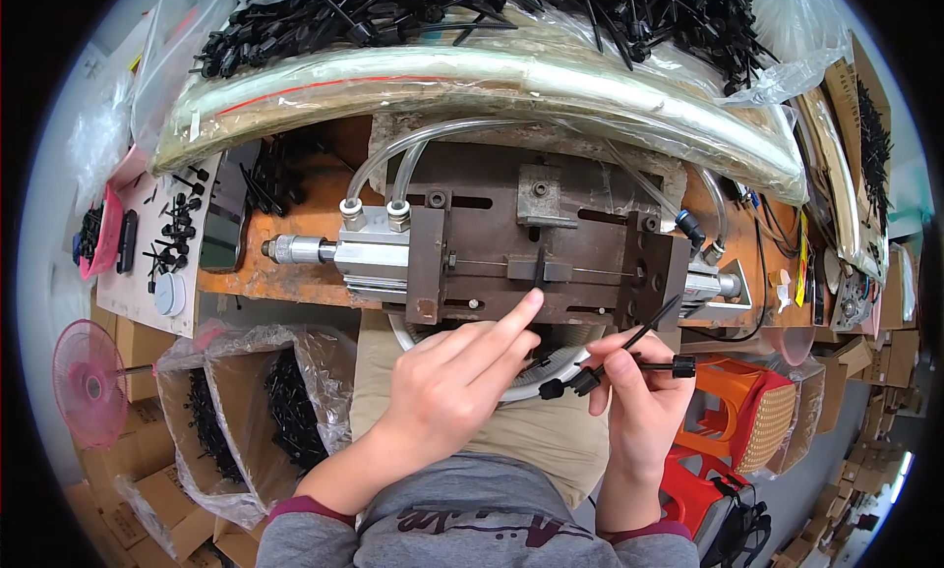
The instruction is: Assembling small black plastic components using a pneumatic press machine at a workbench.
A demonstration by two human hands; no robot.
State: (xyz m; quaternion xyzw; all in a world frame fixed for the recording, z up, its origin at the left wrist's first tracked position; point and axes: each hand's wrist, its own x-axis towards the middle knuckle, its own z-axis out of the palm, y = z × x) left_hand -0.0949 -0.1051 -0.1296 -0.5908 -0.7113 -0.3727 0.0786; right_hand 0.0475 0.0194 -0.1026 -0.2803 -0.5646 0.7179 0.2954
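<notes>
My left hand [452,376] reaches up to the front of a brown metal clamping fixture [482,239]. Its fingers are stretched out, and the index fingertip is at or just beside a thin black plastic stem [540,265] standing between two small metal jaws [558,272]. I cannot tell whether the finger touches it. My right hand [639,386] is closed around several black plastic stems with knobbed ends [587,378], in front of the fixture's right side. One stem points up and right, and one knurled end [683,366] sticks out at the right.
Silver air cylinders [372,261] flank the fixture, with clear hoses [433,127] curving behind. A plastic-wrapped ledge [472,76] holds a heap of black stems [649,12]. Lined boxes [258,411] of black parts stand lower left, near a pink fan [88,383]. An orange stool [723,411] is at right.
</notes>
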